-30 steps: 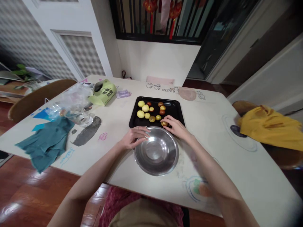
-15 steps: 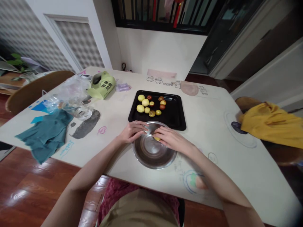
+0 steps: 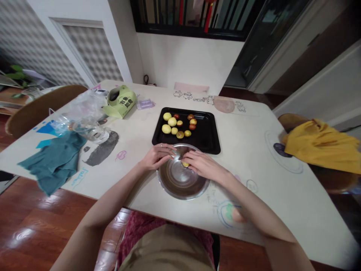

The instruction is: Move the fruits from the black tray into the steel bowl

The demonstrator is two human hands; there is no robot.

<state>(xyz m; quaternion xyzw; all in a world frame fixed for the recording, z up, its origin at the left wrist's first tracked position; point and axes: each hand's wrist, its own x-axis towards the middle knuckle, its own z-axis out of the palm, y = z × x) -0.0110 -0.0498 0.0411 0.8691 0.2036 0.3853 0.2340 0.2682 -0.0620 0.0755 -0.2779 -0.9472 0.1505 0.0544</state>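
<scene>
The left hand [image 3: 158, 157] lies on the far-left rim of a round, shiny steel bowl [image 3: 183, 186], probably steadying it; I cannot tell whether it grips. Apart from it, the right hand [image 3: 203, 164] pinches a small, round yellow fruit [image 3: 185, 164], only partly showing, over the bowl, set near a black rectangular tray [image 3: 207, 130], likely for short reach

White table [image 3: 248, 162], doodled on; small black line figures [image 3: 197, 99] along the far edge. Left end: teal cloth [image 3: 58, 160] drooping over the near edge, clear vessel [image 3: 97, 134] just beside it, crumpled clear plastic [image 3: 87, 107] behind. Lime-green box [image 3: 123, 102], dark lettering; purple packet [image 3: 145, 104] near it. Wooden chair [image 3: 34, 107] at left. Right: mustard cloth [image 3: 323, 146] draped on another chair [image 3: 290, 120]. Red tassel [image 3: 208, 19] before dark window bars [image 3: 166, 15].
</scene>
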